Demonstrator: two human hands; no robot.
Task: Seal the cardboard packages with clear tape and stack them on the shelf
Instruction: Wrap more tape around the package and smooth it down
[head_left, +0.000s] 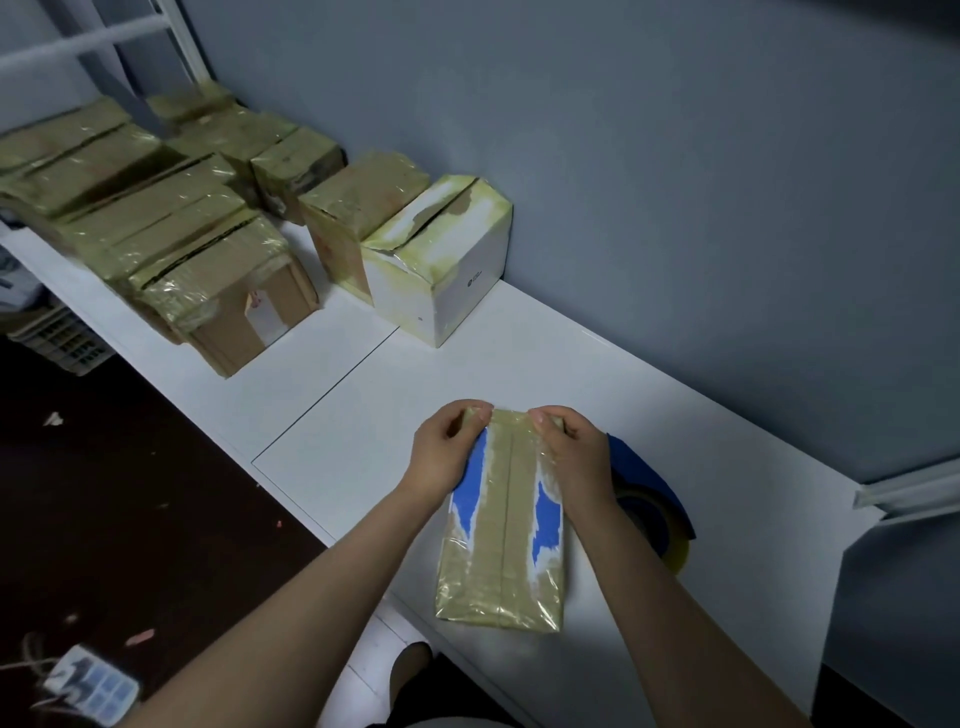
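Pressing down tape at the far end. Item in hand: one flat blue-and-white cardboard package (501, 525) under yellowish clear film, lying on the white shelf top (322, 415) at six o'clock of the view, long axis toward twelve. Left hand (440, 453): fingers curled over the far left corner, clamped on the package. Right hand (571, 456): same hold on the far right corner. Roll of clear tape in a blue dispenser (658, 517): at three o'clock of the package, just beside it, partly hidden by the right forearm (675, 597). Sealed stock: white carton with taped seams (441, 270) at twelve o'clock, against the grey wall (675, 208); brown taped cartons (171, 223) grouped at ten o'clock. Handling note, a judgement only: the end fold appears to be the step in hand. Rub the film flat from the centre seam outward to both corners, fold loose edges over the far face, keep the package pinned so it cannot slide, and leave no lifted flap before stacking.
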